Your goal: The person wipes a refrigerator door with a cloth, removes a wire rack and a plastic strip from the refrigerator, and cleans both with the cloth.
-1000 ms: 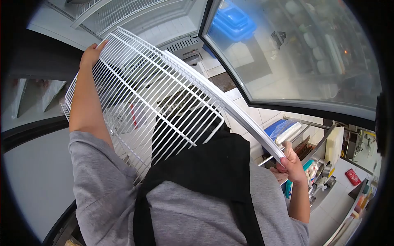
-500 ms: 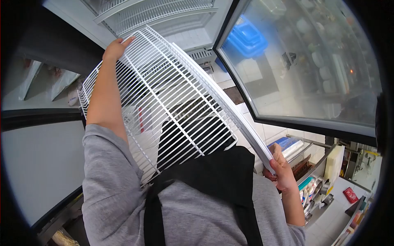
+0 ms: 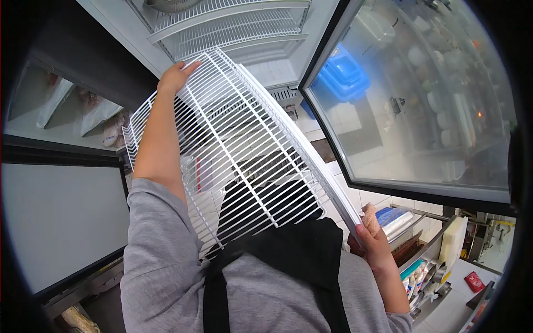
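Note:
A white wire fridge shelf (image 3: 244,139) with a solid front strip (image 3: 300,141) is held tilted across my body. At its far end, my left hand (image 3: 175,77) grips the wires near the upper left edge, with the thumb lying over the top. My right hand (image 3: 375,244) is closed around the near end of the front strip, low on the right. A crumpled beige cloth (image 3: 371,215) pokes out beside that hand's fingers; how it is held is partly hidden. The shelf's near edge is close to my black apron (image 3: 277,250).
Ahead stands an upright fridge with wire shelves (image 3: 233,41) inside. Its glass door (image 3: 411,111) hangs open on the right, a blue container (image 3: 341,75) showing through. Bagged food (image 3: 94,114) lies in a left compartment. A rack with packets and pans (image 3: 422,277) is at lower right.
The view has shifted, so the shelf, both arms and the fridge sit slightly lower and further right. Both hands keep their hold on the shelf.

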Demonstrator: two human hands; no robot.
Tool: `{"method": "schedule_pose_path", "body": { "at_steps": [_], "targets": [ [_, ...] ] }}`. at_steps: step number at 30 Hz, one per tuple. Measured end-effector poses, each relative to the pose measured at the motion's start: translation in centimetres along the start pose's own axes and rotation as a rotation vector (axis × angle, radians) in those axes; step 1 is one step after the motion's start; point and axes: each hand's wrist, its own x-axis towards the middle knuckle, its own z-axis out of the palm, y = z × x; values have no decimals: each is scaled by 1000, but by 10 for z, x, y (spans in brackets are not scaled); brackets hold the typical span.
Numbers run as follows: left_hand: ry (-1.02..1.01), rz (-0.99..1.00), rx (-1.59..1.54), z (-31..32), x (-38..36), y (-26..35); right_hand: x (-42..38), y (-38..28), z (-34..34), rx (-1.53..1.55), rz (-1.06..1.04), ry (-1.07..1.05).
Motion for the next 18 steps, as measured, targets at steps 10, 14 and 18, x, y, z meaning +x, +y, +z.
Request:
{"method": "schedule_pose_path", "body": {
  "at_steps": [10,14,18],
  "targets": [
    [24,47,-43,6,9,8,-14,-5,-3,-324,-153,-74],
    [82,163,-42,3,21,17,-9,1,-24,-375,-16,-220],
    [145,201,-119,-8,42,32,2,-22,-18,-404,198,-300]
  ]
}}
